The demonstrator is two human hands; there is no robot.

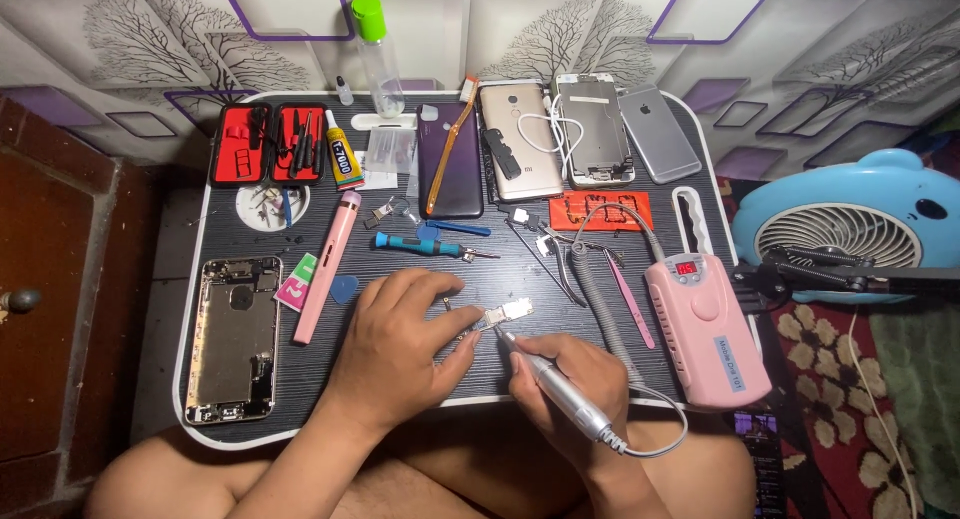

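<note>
Meanwhile left hand [400,344] pins a small metal part [503,315] while right hand [565,374] grips a silver rotary tool [552,381].

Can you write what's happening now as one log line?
left hand: pins small metal part | right hand: holds silver pen tool, tip on part | table

White wallpaper [150,39] with bare black trees and purple-edged panels spans the far side. Dark wooden furniture [50,279] stands left; a red floral cloth [850,409] covers the floor at right. Dim, warm indoor light.
</note>
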